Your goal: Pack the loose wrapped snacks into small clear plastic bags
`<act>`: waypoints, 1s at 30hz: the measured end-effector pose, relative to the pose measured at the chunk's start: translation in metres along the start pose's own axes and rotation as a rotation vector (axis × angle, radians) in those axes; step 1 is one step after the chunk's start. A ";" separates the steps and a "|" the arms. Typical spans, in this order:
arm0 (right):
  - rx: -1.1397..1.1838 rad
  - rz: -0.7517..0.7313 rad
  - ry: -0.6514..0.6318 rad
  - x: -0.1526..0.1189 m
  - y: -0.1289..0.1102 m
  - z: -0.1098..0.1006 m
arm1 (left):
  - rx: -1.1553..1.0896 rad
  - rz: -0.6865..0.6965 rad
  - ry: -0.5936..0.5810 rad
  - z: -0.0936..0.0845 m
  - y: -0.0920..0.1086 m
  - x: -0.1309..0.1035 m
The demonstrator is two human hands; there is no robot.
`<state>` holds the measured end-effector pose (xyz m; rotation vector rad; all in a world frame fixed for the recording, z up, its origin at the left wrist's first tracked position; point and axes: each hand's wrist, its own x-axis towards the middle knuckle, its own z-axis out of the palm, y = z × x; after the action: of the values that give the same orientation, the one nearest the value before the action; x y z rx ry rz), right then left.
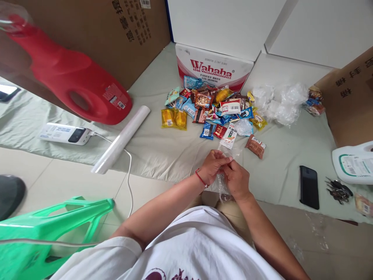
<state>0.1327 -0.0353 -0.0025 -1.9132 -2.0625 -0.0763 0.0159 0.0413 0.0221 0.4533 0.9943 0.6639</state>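
Observation:
My left hand [213, 166], with a red cord at its wrist, meets my right hand [237, 181] in front of my body. Both hands are closed, fingertips pinching a thin clear plastic bag [223, 186]. Part of the plastic hangs below the fingers, and part shows above them. Whether anything is inside it I cannot tell. Just beyond my hands lie a white snack packet [229, 136] and a brown packet [255, 147]. Behind these is a heap of colourful wrapped snacks [204, 100], with a yellow pack [174, 118] at its left.
A Wahaha carton [214, 66] stands behind the heap, with crumpled clear plastic bundles [281, 103] to its right. Leftward lie a plastic roll [121, 140], a power bank [65, 134] with cable and a red jug [78, 81]. A phone [309, 187] and keys [339, 191] lie right; a green stool [43, 229] is lower left.

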 end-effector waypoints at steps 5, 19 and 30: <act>-0.002 -0.046 -0.033 0.004 -0.004 0.002 | 0.072 -0.067 -0.017 0.002 0.010 0.005; 0.031 -0.392 -0.080 0.017 -0.009 0.010 | 0.326 -0.454 -0.393 -0.024 0.054 0.048; 0.363 -0.346 -0.019 0.003 -0.023 -0.012 | 0.301 -0.123 -0.321 -0.031 0.039 0.045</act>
<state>0.1123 -0.0376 0.0137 -1.3412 -2.2180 0.2220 -0.0060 0.1020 0.0039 0.7322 0.8097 0.3172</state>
